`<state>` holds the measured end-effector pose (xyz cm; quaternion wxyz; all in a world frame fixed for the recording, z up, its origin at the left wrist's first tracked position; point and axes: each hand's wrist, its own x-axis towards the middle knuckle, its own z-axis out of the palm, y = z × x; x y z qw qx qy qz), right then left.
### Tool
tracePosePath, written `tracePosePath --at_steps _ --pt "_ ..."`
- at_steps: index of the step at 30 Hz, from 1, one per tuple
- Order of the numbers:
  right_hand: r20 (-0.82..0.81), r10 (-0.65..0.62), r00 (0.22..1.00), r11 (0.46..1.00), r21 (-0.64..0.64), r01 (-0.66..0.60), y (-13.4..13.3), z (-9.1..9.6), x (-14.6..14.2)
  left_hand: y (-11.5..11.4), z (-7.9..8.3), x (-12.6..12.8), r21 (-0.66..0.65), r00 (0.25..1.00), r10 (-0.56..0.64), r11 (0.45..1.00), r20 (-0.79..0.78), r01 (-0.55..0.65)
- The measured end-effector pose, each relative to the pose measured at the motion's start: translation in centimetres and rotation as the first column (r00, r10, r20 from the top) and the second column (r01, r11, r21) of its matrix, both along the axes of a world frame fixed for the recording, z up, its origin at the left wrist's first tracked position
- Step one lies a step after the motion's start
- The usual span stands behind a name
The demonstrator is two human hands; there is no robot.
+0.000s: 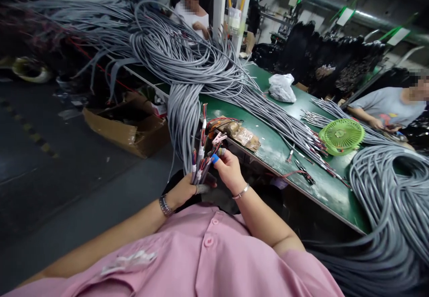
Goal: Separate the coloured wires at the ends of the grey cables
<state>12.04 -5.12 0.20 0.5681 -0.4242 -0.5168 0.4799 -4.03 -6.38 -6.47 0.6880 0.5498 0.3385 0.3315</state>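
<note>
My left hand (183,191) is wrapped round a bundle of grey cables (198,175) just above my lap. White bands sit near the cable tops, and thin coloured wires fan out above them. My right hand (229,170), with blue tape round a fingertip, is closed in a pinch at the right side of those wire ends. Exactly which wires lie between its fingers is too small to make out. Close beyond, at the table edge, lie a pale clip (219,139) and a brown taped block (239,132) with red and black wires.
A heap of grey cables (187,58) crosses the green table (275,154), some hanging over its near edge. On it stand a green basket (342,136) and a plastic bag (282,88). More cables coil at right. A cardboard box (129,129) sits left; two people work across the table.
</note>
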Motion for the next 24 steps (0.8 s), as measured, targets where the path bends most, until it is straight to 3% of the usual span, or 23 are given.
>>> tracePosePath --at_steps 5,11,15,18,24 --pt "-0.007 -0.078 0.997 0.994 -0.075 0.078 -1.4 0.1 1.9 0.0 0.3 0.1 -0.054 0.998 0.039 0.998 0.039 -0.036" --pt "-0.082 -0.147 0.986 0.981 -0.137 0.135 -3.1 -1.0 4.1 0.8 0.3 -0.3 -0.103 0.959 0.241 0.968 0.148 -0.227" --pt "-0.097 -0.133 0.986 0.979 -0.170 0.115 -3.7 -2.0 4.3 1.2 1.1 -1.2 -0.226 0.915 0.318 0.937 0.247 -0.265" --pt "-0.139 -0.073 0.988 0.975 -0.217 0.041 -4.0 -2.4 3.4 1.2 2.4 -1.0 -0.242 0.928 0.289 0.942 0.236 -0.232" --pt "-0.204 -0.015 0.979 0.968 -0.250 -0.038 -4.3 -2.4 2.4 0.9 3.7 2.0 -0.090 0.990 0.129 0.988 0.062 -0.123"
